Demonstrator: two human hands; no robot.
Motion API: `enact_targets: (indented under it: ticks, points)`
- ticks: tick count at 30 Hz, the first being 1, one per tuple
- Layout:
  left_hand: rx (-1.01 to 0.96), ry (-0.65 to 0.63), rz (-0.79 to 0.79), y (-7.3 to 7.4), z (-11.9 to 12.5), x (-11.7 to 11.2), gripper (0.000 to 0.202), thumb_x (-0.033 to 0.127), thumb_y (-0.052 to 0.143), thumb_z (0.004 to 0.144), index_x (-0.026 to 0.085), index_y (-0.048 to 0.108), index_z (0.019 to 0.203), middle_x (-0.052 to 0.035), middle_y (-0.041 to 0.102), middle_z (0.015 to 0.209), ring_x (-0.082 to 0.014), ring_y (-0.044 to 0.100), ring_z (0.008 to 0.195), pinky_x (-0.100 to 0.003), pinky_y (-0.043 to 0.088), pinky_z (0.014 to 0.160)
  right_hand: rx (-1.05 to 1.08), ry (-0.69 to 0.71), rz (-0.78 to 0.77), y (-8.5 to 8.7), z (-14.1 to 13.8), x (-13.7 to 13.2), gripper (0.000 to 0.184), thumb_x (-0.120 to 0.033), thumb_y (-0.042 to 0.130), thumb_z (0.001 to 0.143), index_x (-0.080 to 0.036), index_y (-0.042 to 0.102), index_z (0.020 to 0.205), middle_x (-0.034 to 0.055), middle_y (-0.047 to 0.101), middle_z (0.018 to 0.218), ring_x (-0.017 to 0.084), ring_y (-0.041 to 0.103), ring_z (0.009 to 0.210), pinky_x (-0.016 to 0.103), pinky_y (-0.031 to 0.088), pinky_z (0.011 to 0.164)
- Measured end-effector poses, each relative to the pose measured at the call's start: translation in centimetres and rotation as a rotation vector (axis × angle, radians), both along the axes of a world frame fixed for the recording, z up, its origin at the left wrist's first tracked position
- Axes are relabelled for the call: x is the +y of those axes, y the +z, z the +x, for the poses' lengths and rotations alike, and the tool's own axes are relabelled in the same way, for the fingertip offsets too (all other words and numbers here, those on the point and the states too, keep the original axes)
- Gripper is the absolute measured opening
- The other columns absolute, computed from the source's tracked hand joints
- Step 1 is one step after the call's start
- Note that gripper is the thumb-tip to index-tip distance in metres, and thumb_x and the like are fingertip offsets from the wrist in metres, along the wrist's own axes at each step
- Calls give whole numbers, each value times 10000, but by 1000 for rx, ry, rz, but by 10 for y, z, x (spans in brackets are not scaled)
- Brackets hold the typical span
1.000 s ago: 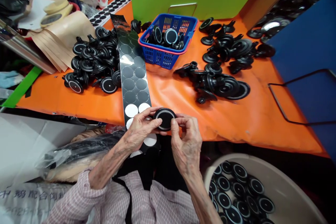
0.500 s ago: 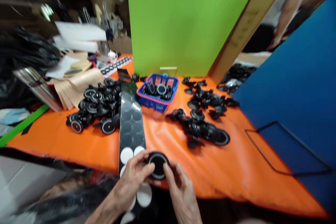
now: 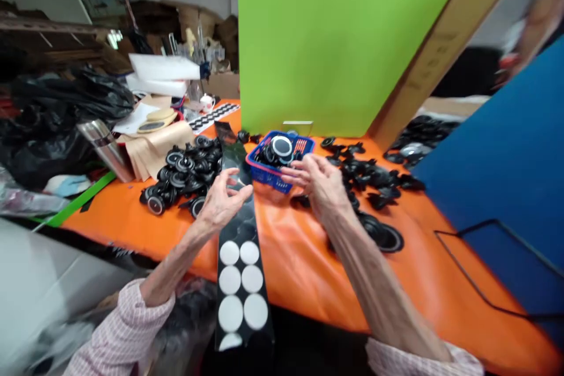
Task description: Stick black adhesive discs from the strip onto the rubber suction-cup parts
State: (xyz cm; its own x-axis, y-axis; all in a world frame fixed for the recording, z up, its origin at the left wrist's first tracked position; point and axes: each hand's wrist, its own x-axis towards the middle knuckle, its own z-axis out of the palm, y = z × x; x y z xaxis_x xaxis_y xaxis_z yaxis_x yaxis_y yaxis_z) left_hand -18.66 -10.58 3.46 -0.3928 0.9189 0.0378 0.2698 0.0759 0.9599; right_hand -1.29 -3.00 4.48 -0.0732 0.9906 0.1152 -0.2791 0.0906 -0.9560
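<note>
My left hand [image 3: 225, 198] hovers over the dark sticker strip [image 3: 224, 235], thumb and fingers apart with nothing seen in them. At the front edge of the blue plastic basket [image 3: 271, 178] is my right hand [image 3: 321, 183], its fingers stretched out and no part gripped. A round black part with a pale ring [image 3: 282, 147] lies on top of other black parts in the basket. Round white stickers [image 3: 231, 279] show in pairs on the strip's near end, which hangs over the table edge. Parts behind my right hand are partly hidden.
One pile of black parts [image 3: 183, 173] lies left of the strip, another [image 3: 368, 173] right of the basket. A green panel [image 3: 348, 41] rises behind, a blue panel [image 3: 493, 170] on the right. A steel flask [image 3: 106, 150] leans at left. Another person's arm [image 3: 540, 26] shows beyond.
Both hands have parted and moved forward from the near table edge. The round black part they held has left them; a similar one now tops the basket. The view has shifted left.
</note>
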Motion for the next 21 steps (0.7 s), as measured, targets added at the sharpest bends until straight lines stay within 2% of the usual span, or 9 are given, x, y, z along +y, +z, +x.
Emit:
enact_targets:
  ticks: [2,3,5,7,10,13,16,21]
  points:
    - [63,129,-122,-26,-15,-32,636,387,775,627,181,518,1171,-75,544,1028,-176,576,836,-297,486,715,-156,16,65,-23,-1,-22,313,-484,627,772,-203,566,894,14,644,815,157,660,698,354,555,710]
    - [0,145,-211,-38,-18,-50,646,388,777,625,178,499,1168,-70,554,998,-177,584,829,-296,490,705,-272,41,87,-38,0,-39,287,-460,598,798,-194,590,905,29,658,817,169,660,735,370,550,744]
    - [-242,79,-385,-54,-16,-76,623,413,771,644,178,483,1144,-58,588,941,-161,600,765,-273,486,646,-502,90,90,-70,0,-78,259,-419,572,817,-184,625,911,69,686,880,205,658,820,410,538,797]
    - [-459,-33,-463,-63,-8,-87,558,441,769,657,171,522,1078,-52,630,894,-141,602,700,-244,466,593,-611,111,116,-99,-3,-112,274,-371,531,845,-191,624,1030,97,685,1022,229,646,934,444,524,859]
    - [-572,-117,-434,-68,4,-77,473,475,789,627,137,602,900,-43,653,780,-146,601,662,-242,450,574,-690,118,231,-123,-12,-136,305,-298,486,872,-196,601,1134,109,658,1107,236,611,1046,459,503,925]
    - [-630,-144,-377,-71,9,-63,432,461,807,603,117,624,789,-35,643,701,-152,603,650,-259,458,603,-769,17,340,-126,-19,-129,328,-284,461,891,-192,596,1176,144,608,1183,259,568,1119,494,488,947]
    - [-741,-190,-315,-72,11,-60,391,407,812,615,112,656,818,-45,665,737,-148,611,686,-268,476,669,-799,-46,401,-119,-22,-114,362,-312,449,909,-200,569,1231,155,545,1282,276,520,1195,519,458,983]
    - [-785,-182,-311,-78,14,-66,367,387,817,614,118,667,814,-50,674,760,-160,617,729,-291,481,727,-844,-66,339,-107,-23,-104,329,-387,484,914,-187,606,1144,125,616,1089,250,607,988,434,513,849]
